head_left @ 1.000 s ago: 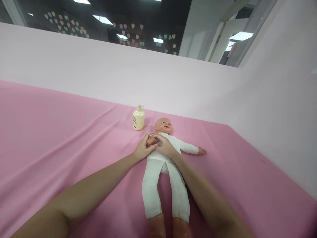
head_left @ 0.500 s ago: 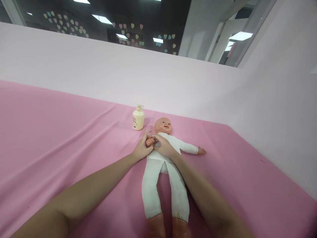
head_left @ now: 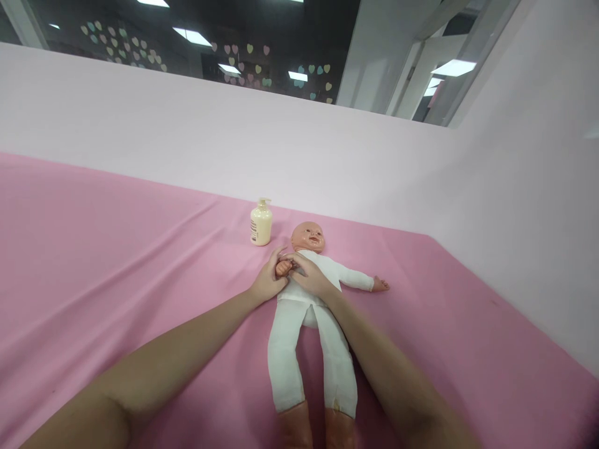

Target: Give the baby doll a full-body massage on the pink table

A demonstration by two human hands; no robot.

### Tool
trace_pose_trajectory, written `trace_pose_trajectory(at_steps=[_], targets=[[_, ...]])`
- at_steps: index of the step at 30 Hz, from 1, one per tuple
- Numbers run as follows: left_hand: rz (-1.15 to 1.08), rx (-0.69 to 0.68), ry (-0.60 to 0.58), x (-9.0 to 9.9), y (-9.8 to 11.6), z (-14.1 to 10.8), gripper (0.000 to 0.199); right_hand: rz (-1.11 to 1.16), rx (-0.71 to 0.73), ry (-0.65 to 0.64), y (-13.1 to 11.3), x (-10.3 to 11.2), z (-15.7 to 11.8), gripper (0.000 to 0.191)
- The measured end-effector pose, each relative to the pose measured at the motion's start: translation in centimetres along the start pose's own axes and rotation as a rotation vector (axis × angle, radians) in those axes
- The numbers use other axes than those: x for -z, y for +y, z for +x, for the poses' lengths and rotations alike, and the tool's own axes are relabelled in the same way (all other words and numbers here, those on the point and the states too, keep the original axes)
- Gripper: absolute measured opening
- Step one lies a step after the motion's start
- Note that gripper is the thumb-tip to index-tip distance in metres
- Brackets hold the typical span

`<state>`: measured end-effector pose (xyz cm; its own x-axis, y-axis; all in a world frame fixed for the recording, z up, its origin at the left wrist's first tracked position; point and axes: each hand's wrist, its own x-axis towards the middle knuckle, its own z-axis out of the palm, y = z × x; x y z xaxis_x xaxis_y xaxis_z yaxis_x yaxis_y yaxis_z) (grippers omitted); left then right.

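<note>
A baby doll [head_left: 299, 293] with a white cloth body lies on its back, its bare head pointing away from me. My left hand [head_left: 268, 279] curls around the doll's hand [head_left: 283, 268] on the left side of its chest. From the other side, my right hand [head_left: 306, 274] holds the same small hand with its fingertips, lying across the doll's chest. The doll's other arm [head_left: 358, 279] stretches out to the right, palm up. Just beyond my left hand stands a cream pump bottle [head_left: 261, 224], upright and untouched.
Pink sheeting [head_left: 140, 249] with a few creases covers the surface. A white wall [head_left: 210, 137] rises behind it and another along the right. Above is a dark window [head_left: 281, 37] with heart-shaped stickers.
My right thumb has shifted slightly at the doll's hand. Both hands keep their hold, and the doll and bottle stay in place.
</note>
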<state>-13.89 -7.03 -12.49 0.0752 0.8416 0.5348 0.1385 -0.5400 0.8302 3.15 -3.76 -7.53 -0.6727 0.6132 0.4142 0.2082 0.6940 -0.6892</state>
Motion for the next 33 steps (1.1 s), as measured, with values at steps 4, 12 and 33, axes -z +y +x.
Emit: trace_pose_trajectory(at_steps=[4, 12, 33], targets=[[0.054, 0.008, 0.037, -0.1, 0.3, 0.0, 0.072, -0.010, 0.009, 0.008, -0.1, 0.0, 0.1, 0.039], [0.055, -0.037, 0.011, -0.1, 1.6, 0.2, 0.035, 0.010, 0.021, -0.010, -0.4, 0.2, 0.0, 0.028], [0.154, -0.090, 0.069, -0.4, 1.5, 0.0, 0.037, 0.160, 0.030, 0.035, -0.9, 0.3, 0.2, 0.026]])
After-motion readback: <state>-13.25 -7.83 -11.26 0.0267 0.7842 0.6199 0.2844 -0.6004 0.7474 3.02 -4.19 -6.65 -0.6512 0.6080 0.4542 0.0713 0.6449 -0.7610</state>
